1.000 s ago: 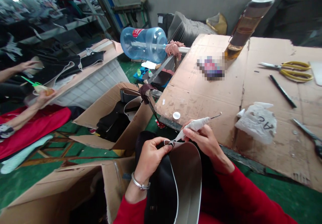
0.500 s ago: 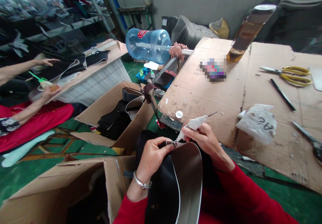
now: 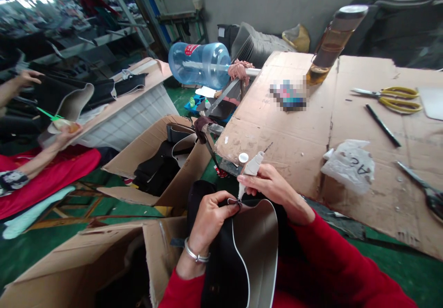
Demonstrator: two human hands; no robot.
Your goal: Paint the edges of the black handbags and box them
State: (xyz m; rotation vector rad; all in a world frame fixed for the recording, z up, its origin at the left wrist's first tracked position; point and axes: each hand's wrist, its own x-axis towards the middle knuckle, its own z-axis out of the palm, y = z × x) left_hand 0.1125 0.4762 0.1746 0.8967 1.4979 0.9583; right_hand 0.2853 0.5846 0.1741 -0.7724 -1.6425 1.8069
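A curved black leather piece (image 3: 238,257) with a grey lining and white edge stands on my lap. My left hand (image 3: 209,218) is closed round its top edge, thumb pressed near a small metal loop. My right hand (image 3: 273,189) grips a white pen-shaped tool (image 3: 249,170), held almost upright with its tip down at that same spot on the edge. Both sleeves are red.
A cardboard-covered table (image 3: 277,128) at right carries yellow scissors (image 3: 394,98), a black pen, a crumpled plastic bag (image 3: 349,165), a tall bottle (image 3: 332,40) and a white cap. Open cardboard boxes (image 3: 152,160) of black pieces sit left. Another person's hands (image 3: 62,130) work at far left.
My right hand has swung the white tool from a slant to nearly upright over the leather edge. The other person at left has lifted a grey-lined piece.
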